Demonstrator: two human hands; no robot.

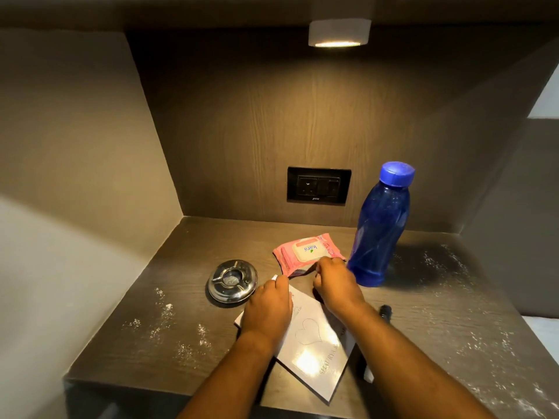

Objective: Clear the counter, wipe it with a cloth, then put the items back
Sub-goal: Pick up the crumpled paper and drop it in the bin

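Head view: worn on the person's head, looking forward and down into a wooden alcove.
Facing: the back wall with its socket panel (318, 185).
Nearness: close over the counter (438, 313), forearms entering from the bottom edge.
Shared views: only this one.

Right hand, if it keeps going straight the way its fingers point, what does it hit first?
The right hand points toward the back wall, and its fingertips already sit at the near edge of the pink wipes pack, so that comes first. Whether they touch it yet is unclear. The blue bottle stands off to the right.
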